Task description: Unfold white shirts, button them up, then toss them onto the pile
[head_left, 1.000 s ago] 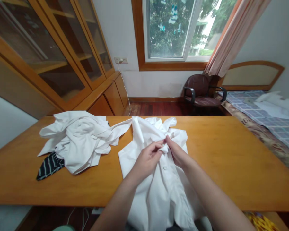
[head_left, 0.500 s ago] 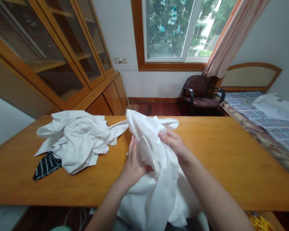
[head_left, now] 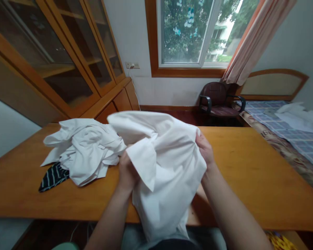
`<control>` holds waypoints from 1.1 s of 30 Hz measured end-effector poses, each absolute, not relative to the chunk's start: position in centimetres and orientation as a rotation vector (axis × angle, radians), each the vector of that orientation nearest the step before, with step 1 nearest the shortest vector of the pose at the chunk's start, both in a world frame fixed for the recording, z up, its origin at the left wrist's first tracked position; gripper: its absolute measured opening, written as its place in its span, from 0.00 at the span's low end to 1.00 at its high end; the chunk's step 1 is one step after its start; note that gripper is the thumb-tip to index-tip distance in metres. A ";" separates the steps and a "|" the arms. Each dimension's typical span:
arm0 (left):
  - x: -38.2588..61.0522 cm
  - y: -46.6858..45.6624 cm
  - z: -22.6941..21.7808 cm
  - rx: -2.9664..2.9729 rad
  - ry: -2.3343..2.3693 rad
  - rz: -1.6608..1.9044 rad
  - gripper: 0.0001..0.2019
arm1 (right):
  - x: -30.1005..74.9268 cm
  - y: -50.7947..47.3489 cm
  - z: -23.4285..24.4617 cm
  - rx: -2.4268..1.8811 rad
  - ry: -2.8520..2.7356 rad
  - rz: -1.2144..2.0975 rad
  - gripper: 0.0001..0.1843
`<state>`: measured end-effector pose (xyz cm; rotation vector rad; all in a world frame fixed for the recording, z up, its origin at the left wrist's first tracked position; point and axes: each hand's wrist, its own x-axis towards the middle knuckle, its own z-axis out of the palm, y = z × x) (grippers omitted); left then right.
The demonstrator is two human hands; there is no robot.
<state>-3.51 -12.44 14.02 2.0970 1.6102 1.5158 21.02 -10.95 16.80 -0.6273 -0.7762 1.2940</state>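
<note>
A white collared shirt (head_left: 169, 170) hangs bunched between my two hands, over the near edge of the wooden table (head_left: 240, 187). One collar point sticks out on its left side, and the lower part drops towards my lap. My left hand (head_left: 127, 170) grips the shirt beside the collar, its fingertips hidden behind the cloth. My right hand (head_left: 205, 151) is closed on the shirt's right side, and a fold bulges below its fingers. To the left lies a crumpled pile of white cloth (head_left: 86, 149), with a black striped tie-like piece (head_left: 53, 177) poking out from under it.
A glass-fronted wooden cabinet (head_left: 67, 62) stands at the left behind the table. Beyond the far edge are a dark red office chair (head_left: 216, 99) and a window (head_left: 187, 34). A bed (head_left: 289, 128) with a checked cover is on the right.
Both hands have moved apart, and the shirt is now spread wider between them, its collar showing. My right hand has shifted right, my left hand left. The cloth pile stays on the table.
</note>
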 end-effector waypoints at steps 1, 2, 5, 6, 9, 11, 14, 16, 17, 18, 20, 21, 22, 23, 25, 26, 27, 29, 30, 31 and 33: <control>-4.0 -12.3 14.8 2.133 1.586 1.543 0.10 | 21.9 -10.6 16.6 -0.631 -0.741 1.255 0.14; -4.6 -12.3 15.8 2.174 1.567 1.584 0.09 | 22.8 -10.3 16.2 -0.644 -0.718 1.215 0.14; -6.7 -12.5 19.2 2.238 1.620 1.819 0.09 | 25.5 -9.0 13.9 -0.725 -0.672 1.095 0.16; -7.4 -12.6 20.2 2.209 1.678 1.930 0.09 | 26.5 -8.6 12.7 -0.768 -0.654 1.044 0.17; -9.6 -12.3 21.7 2.123 1.894 1.904 0.12 | 29.9 -7.9 8.4 -1.029 -0.651 1.021 0.20; -11.0 -11.3 20.9 2.132 1.973 1.659 0.15 | 32.2 -8.0 5.5 -1.313 -0.696 0.981 0.20; -12.1 -9.5 17.8 2.191 2.004 1.252 0.20 | 34.7 -8.8 2.1 -1.662 -0.815 0.795 0.17; -11.6 -8.8 15.6 2.202 1.929 1.163 0.21 | 35.4 -9.3 0.9 -1.711 -0.844 0.731 0.16; -11.0 -8.7 14.7 2.216 1.951 1.200 0.21 | 35.4 -9.5 0.6 -1.715 -0.859 0.711 0.16; -10.0 -8.9 13.8 2.252 1.941 1.210 0.21 | 35.2 -9.6 0.4 -1.725 -0.891 0.690 0.17; -7.4 -9.6 12.4 2.351 1.751 1.136 0.22 | 34.2 -9.8 0.4 -1.737 -0.990 0.663 0.20; -6.0 -10.1 11.7 2.372 1.611 1.029 0.24 | 33.5 -9.8 0.5 -1.733 -1.046 0.672 0.21; -4.5 -10.5 10.9 2.364 1.500 0.893 0.28 | 32.6 -10.0 0.6 -1.714 -1.107 0.700 0.22; -3.0 -10.9 10.1 2.339 1.402 0.757 0.34 | 31.5 -10.1 0.8 -1.687 -1.152 0.753 0.23; -0.3 -11.5 8.1 2.253 1.299 0.610 0.46 | 29.1 -10.6 1.3 -1.582 -1.236 0.893 0.23; 0.9 -11.7 7.1 2.203 1.285 0.606 0.51 | 27.8 -10.9 1.6 -1.540 -1.267 0.948 0.24; 1.9 -11.8 6.2 2.166 1.285 0.637 0.54 | 26.5 -11.2 1.9 -1.493 -1.304 1.033 0.24; 3.2 -11.9 4.7 2.105 1.295 0.739 0.60 | 23.9 -11.8 2.6 -1.358 -1.349 1.188 0.22; 3.6 -12.0 4.2 2.073 1.299 0.793 0.61 | 22.8 -12.1 2.9 -1.261 -1.361 1.252 0.22; 3.8 -12.0 3.9 2.039 1.298 0.840 0.61 | 21.8 -12.3 3.2 -1.171 -1.384 1.308 0.23; 3.4 -12.0 4.0 1.961 1.285 0.910 0.59 | 20.3 -12.7 3.8 -1.066 -1.395 1.387 0.21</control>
